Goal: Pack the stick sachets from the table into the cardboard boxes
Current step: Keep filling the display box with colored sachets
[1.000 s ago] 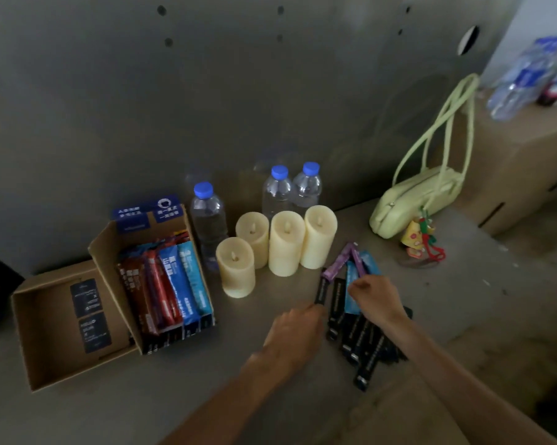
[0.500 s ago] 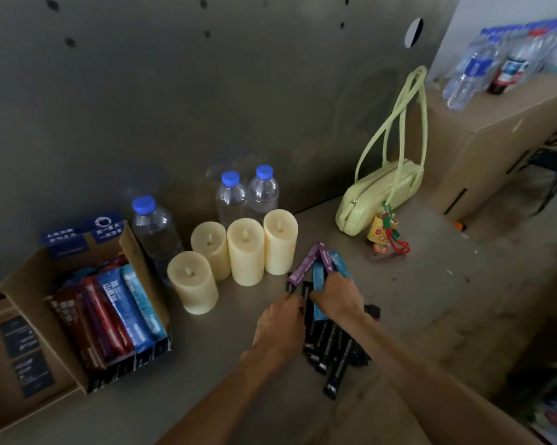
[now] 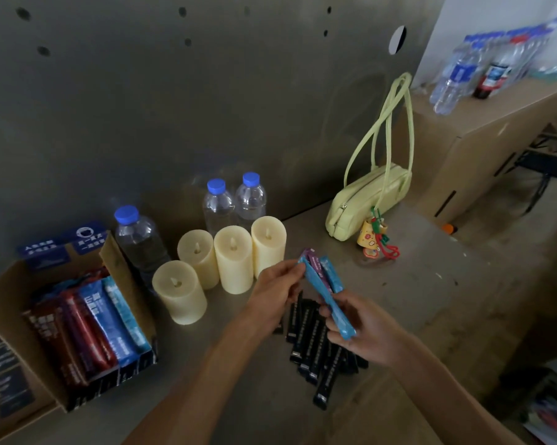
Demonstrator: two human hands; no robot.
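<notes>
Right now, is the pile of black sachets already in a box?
No, the black sachets lie loose on the table, apart from the cardboard box.

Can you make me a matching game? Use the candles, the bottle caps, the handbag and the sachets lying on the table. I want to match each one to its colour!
Things:
1. candles
2. bottle caps
3. handbag
4. sachets lying on the table

Colours:
A. black
B. pale green
C. cream
D. blue

Right pairs: 1-C, 2-D, 3-B, 4-A.
</notes>
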